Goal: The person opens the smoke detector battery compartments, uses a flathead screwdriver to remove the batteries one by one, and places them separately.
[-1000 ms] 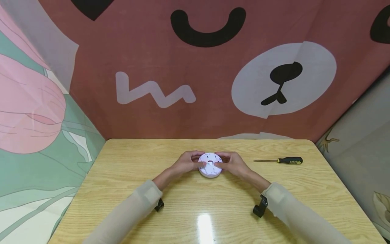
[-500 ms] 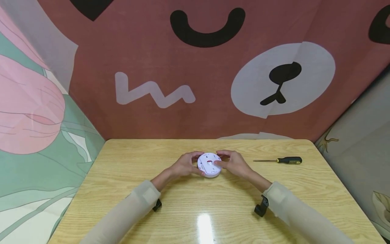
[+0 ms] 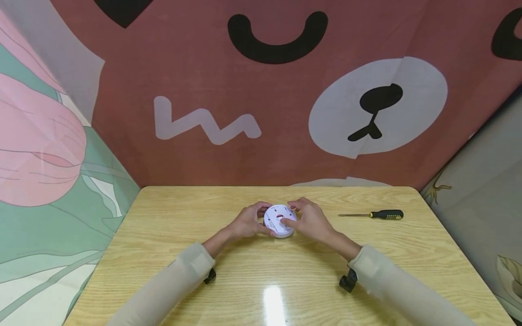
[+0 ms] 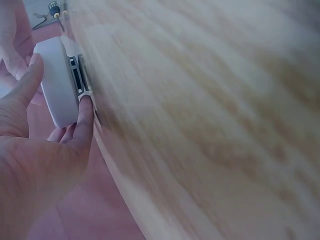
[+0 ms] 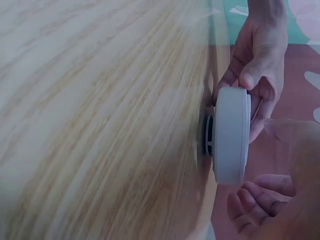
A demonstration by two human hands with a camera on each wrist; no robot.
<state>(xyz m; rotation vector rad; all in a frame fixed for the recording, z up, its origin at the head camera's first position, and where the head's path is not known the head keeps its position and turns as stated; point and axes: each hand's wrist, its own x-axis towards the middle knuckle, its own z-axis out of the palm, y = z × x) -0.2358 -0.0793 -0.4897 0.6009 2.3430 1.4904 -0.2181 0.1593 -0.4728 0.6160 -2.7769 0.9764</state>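
A round white smoke detector [image 3: 272,220], its marked back plate facing up, is held low at the far middle of the table. My left hand [image 3: 246,222] grips its left side, thumb at the near rim and fingers behind. Slatted dark vents show on its underside in the left wrist view, where a left finger reaches beneath the white body [image 4: 54,85]. On the right, my right hand [image 3: 313,222] has its thumb stretched over the back plate near the central hole. Its other fingers are loosely bent by the detector's rim [image 5: 231,140] in the right wrist view.
A screwdriver [image 3: 387,214] with a black and yellow handle lies to the right, its shaft pointing left. The wooden table [image 3: 240,280] ends at a reddish cartoon-print cloth [image 3: 285,158] behind. Printed cloths also hang at both sides.
My left thumb has slid off the back plate to the near rim. The right hand has loosened, its thumb shifting toward the plate's middle. The detector has moved slightly left.
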